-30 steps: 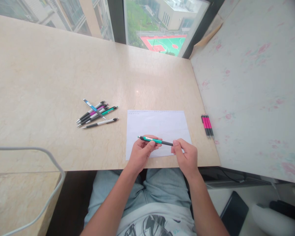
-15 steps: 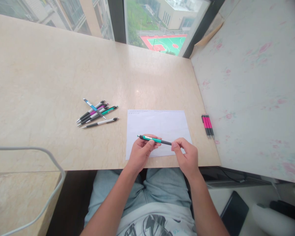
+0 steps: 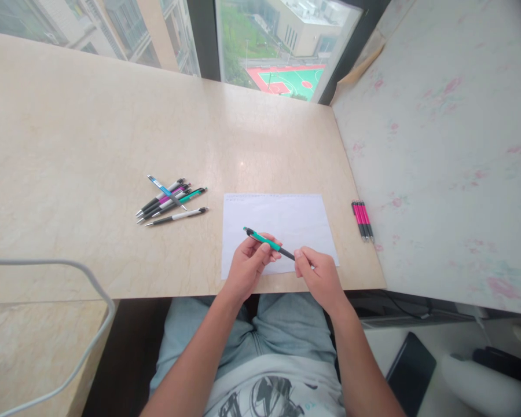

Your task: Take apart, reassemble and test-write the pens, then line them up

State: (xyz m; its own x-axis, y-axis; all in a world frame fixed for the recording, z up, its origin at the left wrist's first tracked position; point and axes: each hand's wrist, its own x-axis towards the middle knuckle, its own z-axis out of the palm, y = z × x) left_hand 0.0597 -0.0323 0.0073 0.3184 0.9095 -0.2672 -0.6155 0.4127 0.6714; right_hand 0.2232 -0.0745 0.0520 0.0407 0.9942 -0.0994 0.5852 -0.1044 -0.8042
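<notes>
A teal pen with a black grip (image 3: 264, 240) is held above a white sheet of paper (image 3: 278, 217), slanting down to the right. My left hand (image 3: 247, 267) is closed round its teal barrel. My right hand (image 3: 319, 277) pinches its black tip end. Both hands hover over the sheet's near edge, close to the table's front edge. A loose pile of several pens (image 3: 170, 198) lies to the left of the sheet, and a white pen (image 3: 177, 217) lies just in front of the pile.
The beige marble table (image 3: 91, 133) runs back to a window. A pink pen bundle (image 3: 362, 219) lies at the table's right edge, beside a pale flowered wall (image 3: 438, 145). A grey curved rail (image 3: 76, 269) stands at the near left.
The pen's teal end has risen and its tip end dipped, so it now slants more. Both hands have shifted slightly left and closer together.
</notes>
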